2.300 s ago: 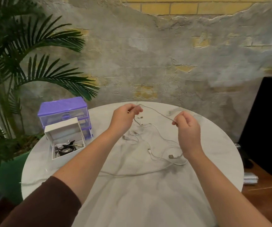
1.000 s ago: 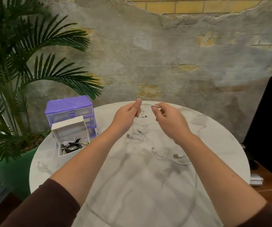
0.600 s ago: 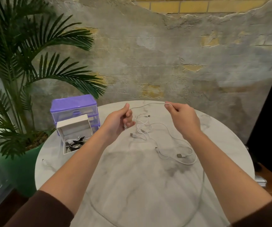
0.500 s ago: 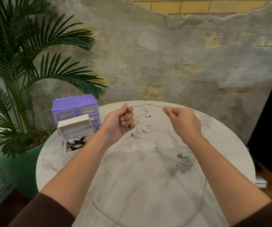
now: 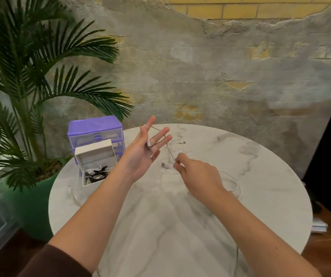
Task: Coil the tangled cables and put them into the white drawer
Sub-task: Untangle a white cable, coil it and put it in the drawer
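room: round marble table [image 5: 180, 226] sitting against a patchy plaster-and-brick wall; potted palm [image 5: 30, 76] off the far left edge.
drawer unit: purple organiser [image 5: 95, 129] standing left of the left hand, well apart from it.
white drawer [image 5: 94, 162]: pulled out and lying on the table in front of the organiser, down-left of the left hand; black and white coils already sitting inside.
left hand [image 5: 142, 154]: now spreading open, palm up, fingers straight; half a second ago it was fisted on the cable end. Plug end lying across the fingers, cable running over the fingertips.
white cable [image 5: 170, 150]: going taut from the left fingers down to the right hand; looks like the first wrap round the hand is starting.
right hand [image 5: 196, 172]: pinching the cable, having dropped lower and closer in.
tangle: remaining white cables [image 5: 200, 156] lying loose just beyond and right of the right hand, one USB plug just left of it.
obstruction: slack is running through that tangle and off the table's near edge, likely snagging as the coil builds.
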Tool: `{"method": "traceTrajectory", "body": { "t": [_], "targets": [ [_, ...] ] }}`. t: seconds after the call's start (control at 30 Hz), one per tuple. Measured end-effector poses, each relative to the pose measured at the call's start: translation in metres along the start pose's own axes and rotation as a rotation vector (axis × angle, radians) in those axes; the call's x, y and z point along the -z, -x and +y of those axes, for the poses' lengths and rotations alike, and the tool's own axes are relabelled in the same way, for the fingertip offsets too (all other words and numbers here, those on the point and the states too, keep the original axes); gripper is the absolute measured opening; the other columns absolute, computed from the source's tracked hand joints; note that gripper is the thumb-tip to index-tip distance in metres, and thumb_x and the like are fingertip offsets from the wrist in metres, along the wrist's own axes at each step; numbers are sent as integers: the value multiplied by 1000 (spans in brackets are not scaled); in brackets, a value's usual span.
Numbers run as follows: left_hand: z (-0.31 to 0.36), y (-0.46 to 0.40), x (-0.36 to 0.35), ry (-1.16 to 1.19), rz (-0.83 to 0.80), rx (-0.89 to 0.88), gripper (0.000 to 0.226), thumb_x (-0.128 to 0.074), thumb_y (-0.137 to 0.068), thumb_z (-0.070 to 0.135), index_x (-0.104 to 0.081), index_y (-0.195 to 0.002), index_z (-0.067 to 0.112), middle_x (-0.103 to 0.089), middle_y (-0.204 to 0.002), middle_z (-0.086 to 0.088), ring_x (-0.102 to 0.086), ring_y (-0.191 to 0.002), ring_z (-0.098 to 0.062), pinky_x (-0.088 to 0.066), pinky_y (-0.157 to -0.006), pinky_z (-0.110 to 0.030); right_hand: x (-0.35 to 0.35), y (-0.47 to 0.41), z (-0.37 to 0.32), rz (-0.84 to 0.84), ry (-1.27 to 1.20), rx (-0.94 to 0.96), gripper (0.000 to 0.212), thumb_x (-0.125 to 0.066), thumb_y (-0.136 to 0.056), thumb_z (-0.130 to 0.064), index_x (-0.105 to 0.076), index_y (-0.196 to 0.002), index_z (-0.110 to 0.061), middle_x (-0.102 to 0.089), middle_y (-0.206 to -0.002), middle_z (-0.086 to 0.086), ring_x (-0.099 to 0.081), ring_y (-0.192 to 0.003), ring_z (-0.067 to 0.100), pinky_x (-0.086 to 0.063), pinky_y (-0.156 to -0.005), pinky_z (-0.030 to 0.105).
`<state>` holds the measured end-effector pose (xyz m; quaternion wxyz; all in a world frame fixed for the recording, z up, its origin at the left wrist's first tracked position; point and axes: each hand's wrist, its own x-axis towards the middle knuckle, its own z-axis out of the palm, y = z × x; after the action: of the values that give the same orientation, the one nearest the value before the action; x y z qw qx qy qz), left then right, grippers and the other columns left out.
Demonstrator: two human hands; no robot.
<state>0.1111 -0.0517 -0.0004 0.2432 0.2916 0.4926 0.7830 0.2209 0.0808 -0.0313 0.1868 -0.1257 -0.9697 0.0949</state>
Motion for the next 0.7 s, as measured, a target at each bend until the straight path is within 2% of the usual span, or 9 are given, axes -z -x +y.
{"method": "traceTrajectory", "body": {
  "t": [0.1, 0.17, 0.3, 0.43, 0.57, 0.7],
  "targets": [
    [-1, 3, 3, -152, 20, -14, 42, -19, -99, 55, -43, -133, 50, -62, -130, 10, -58, -120, -7, -24, -108, -37, 4, 6, -6, 7, 42, 72, 29, -33, -103, -45, -49, -124, -33, -67, -111, -2, -61, -100, 27, -35, -69, 34],
    [-1, 5, 6, -305, 48, -24, 40, -21, -99, 55, -47, -129, 49, -62, -130, 11, -58, -119, -4, -25, -111, -37, 7, 9, -8, -9, 54, 71, 32, -35, -102, -44, -52, -126, -31, -67, -113, -1, -62, -102, 27, -36, -72, 34],
    [-6, 7, 14, -531, 87, -32, 37, -26, -100, 55, -56, -119, 49, -56, -137, 8, -55, -121, -4, -25, -117, -41, 12, 10, -4, -34, 32, -62, 40, -34, -101, -49, -63, -102, -22, -68, -97, 2, -62, -93, 27, -40, -70, 33],
    [-8, 7, 18, -486, 117, -28, 33, -29, -104, 43, -60, -116, 43, -55, -139, 6, -53, -124, -5, -26, -116, -38, 14, 13, -4, -97, 32, -55, 40, -37, -100, -52, -64, -97, -24, -61, -83, -3, -56, -81, 23, -37, -67, 32],
    [-14, 7, 19, -495, 104, -22, 37, -28, -104, 41, -57, -126, 35, -56, -137, 6, -54, -122, -5, -32, -110, -29, 12, 15, -9, -70, 17, 103, 34, -37, -99, -51, -64, -99, -30, -65, -90, -8, -59, -88, 19, -40, -68, 33],
    [-24, 13, 15, -700, 42, -14, 39, -30, -103, 40, -59, -127, 29, -68, -114, 5, -59, -106, 3, -35, -89, -15, 19, 14, -11, 20, -29, 234, 34, -37, -99, -52, -63, -94, -32, -61, -88, -14, -56, -80, 9, -38, -64, 32]
  ]
}}
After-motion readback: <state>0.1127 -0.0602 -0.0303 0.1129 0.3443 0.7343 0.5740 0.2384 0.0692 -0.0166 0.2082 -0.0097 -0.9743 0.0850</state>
